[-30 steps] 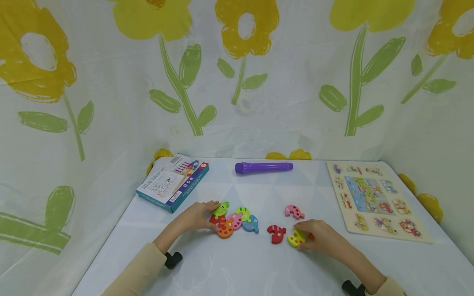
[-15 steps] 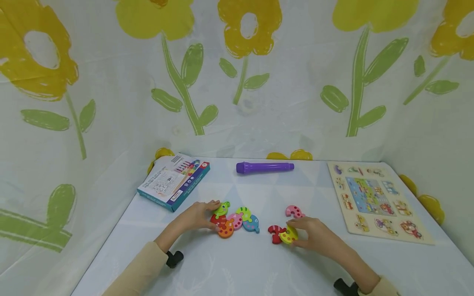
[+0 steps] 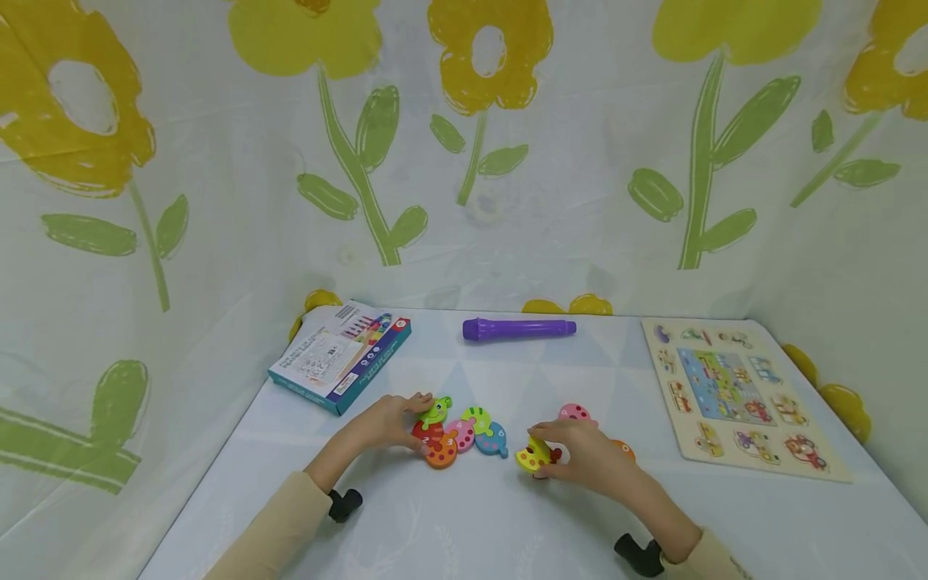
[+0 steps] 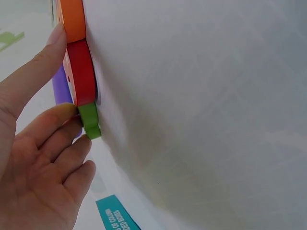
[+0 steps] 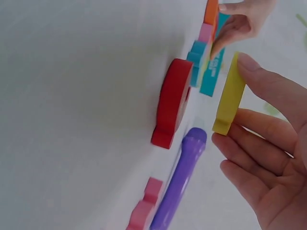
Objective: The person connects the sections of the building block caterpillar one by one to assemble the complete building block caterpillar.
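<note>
Several numbered puzzle pieces lie joined in a caterpillar puzzle (image 3: 461, 436), from a smiling green head (image 3: 437, 411) to a blue piece (image 3: 493, 441). My left hand (image 3: 384, 424) holds its head end, thumb on the orange piece (image 4: 74, 21), fingers by the red and green ones. My right hand (image 3: 590, 456) pinches a yellow spotted puzzle piece (image 5: 229, 96) between thumb and fingers, raised over the table. Below it lies a loose red piece (image 5: 171, 98), mostly hidden in the head view. A pink piece (image 3: 574, 412) and an orange piece (image 3: 623, 448) lie around the right hand.
A purple microphone-shaped tube (image 3: 518, 329) lies at the back of the white table (image 3: 449, 524). At the back left is a flat teal-edged box (image 3: 341, 354). A wooden picture puzzle board (image 3: 783, 431) lies on the right.
My right hand has moved left with the yellow piece, lifting it over the red piece. The orange piece now shows behind that hand. My left hand stays in place on the puzzle.
</note>
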{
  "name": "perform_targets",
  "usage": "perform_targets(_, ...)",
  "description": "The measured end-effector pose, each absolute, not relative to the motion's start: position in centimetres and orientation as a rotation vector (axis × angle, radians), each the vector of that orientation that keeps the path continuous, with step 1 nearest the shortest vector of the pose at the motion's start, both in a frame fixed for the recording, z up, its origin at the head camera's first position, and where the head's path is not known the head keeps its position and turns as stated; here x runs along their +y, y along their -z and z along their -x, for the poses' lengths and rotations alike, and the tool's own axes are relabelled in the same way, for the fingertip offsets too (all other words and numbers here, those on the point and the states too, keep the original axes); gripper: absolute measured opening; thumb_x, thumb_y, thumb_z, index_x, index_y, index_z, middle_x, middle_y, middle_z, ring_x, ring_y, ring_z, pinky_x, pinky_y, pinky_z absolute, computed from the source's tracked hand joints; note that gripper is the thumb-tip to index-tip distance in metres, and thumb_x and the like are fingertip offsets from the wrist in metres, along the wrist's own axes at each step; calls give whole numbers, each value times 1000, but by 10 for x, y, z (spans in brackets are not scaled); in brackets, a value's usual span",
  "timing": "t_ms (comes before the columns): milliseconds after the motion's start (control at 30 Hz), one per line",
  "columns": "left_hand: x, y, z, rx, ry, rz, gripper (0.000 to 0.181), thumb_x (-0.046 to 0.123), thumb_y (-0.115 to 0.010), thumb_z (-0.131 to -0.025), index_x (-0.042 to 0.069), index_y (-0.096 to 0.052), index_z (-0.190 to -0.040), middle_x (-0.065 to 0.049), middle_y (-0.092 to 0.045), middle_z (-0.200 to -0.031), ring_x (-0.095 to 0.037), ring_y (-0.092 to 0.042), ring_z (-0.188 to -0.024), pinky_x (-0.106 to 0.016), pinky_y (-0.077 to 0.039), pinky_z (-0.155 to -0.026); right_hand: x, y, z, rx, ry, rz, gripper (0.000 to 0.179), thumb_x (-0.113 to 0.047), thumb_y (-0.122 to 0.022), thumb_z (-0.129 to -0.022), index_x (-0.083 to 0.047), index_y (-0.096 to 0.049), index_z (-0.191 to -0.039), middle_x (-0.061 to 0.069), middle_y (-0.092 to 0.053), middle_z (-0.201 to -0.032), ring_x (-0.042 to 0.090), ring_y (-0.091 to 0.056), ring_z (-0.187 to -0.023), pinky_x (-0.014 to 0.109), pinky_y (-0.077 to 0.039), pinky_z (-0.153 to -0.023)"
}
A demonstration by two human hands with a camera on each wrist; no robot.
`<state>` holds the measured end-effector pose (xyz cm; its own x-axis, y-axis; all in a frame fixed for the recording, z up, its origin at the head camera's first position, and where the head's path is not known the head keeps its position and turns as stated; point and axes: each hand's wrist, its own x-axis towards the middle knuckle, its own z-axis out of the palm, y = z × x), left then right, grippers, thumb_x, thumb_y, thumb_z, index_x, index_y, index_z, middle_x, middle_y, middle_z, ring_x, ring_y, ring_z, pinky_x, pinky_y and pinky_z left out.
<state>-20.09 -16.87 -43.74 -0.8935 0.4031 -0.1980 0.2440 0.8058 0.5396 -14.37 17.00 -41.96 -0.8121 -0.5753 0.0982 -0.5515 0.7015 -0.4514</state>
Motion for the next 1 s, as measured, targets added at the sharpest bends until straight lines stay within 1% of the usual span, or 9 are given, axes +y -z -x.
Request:
perform_targets(100, -168, 437, 201, 2683, -747, -488, 76, 28, -85, -73, 19, -52, -140, -4, -42, -149, -31, -31, -140, -53, -32, -108, 165, 419, 145, 2835, 752, 933, 49, -30, -81, -78, -5, -69, -119, 4, -68, -118, 25, -60, -113, 40, -52, -90)
perform_targets(300, -168, 437, 201, 2683, -728, -498, 77, 28, -85, -73, 20, -51, -141, -4, -41, -149, -31, -30, -140, -55, -30, -109, 154, 419, 149, 2797, 743, 918, 47, -26, -81, -79, -6, -69, -120, 3, -68, -117, 24, -61, -112, 37, -54, -88)
perform_targets(533, -169, 438, 202, 2679, -733, -512, 77, 28, -85, -73, 20, -51, -141, -3, -41, -149, -31, -32, -140, -53, -33, -108, 145, 418, 152, 2774, 724, 943, 46, -23, -81, -79, -7, -69, -120, 4, -69, -115, 25, -62, -110, 35, -54, -86)
perform_targets(733, -169, 437, 203, 2678, -729, -525, 77, 27, -85, -73, 20, -50, -141, -3, -42, -149, -30, -32, -140, -55, -31, -109, 139, 420, 154, 2775, 710, 941, 46, -24, -81, -79, -6, -69, -120, 6, -68, -116, 26, -62, -111, 36, -54, -88)
perform_targets(1000, -169, 435, 203, 2667, -721, -536, 77, 26, -84, -74, 19, -50, -142, -4, -41, -149, -30, -31, -140, -57, -27, -110, 133, 424, 160, 2754, 706, 943, 45, -22, -81, -79, -4, -69, -118, 8, -69, -115, 25, -63, -107, 31, -55, -84)
